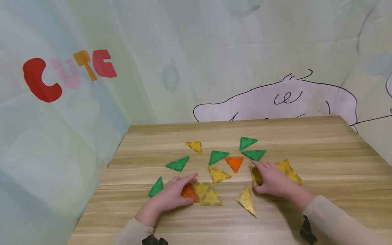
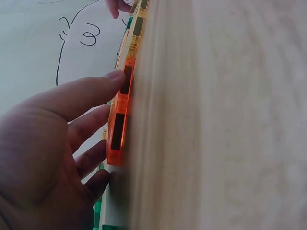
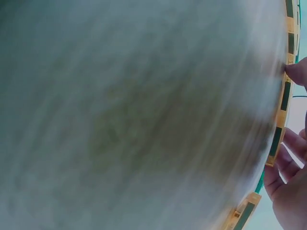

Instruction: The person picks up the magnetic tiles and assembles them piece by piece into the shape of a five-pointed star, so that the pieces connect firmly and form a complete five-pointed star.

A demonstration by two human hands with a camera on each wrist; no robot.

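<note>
My left hand [image 1: 173,193] holds an orange triangular magnetic tile [image 1: 190,194] between thumb and fingers. The tile lies against a row of yellow triangular tiles [image 1: 209,194] flat on the table. In the left wrist view, the thumb touches the edge of the orange tile [image 2: 120,112]. Farther right, my right hand [image 1: 272,179] grips a yellow triangular tile [image 1: 256,176] by its edges, partly hidden under the hand. Other yellow tiles [image 1: 289,170] show just beyond that hand. Between the hands, nearer me, lies a yellow triangular tile [image 1: 246,200].
Loose green tiles [image 1: 178,164] are spread across the wooden table [image 1: 153,139], several of them toward the back. Another orange tile [image 1: 235,163] and a yellow tile [image 1: 218,174] lie between the hands. A cloth backdrop [image 1: 168,41] hangs behind the table.
</note>
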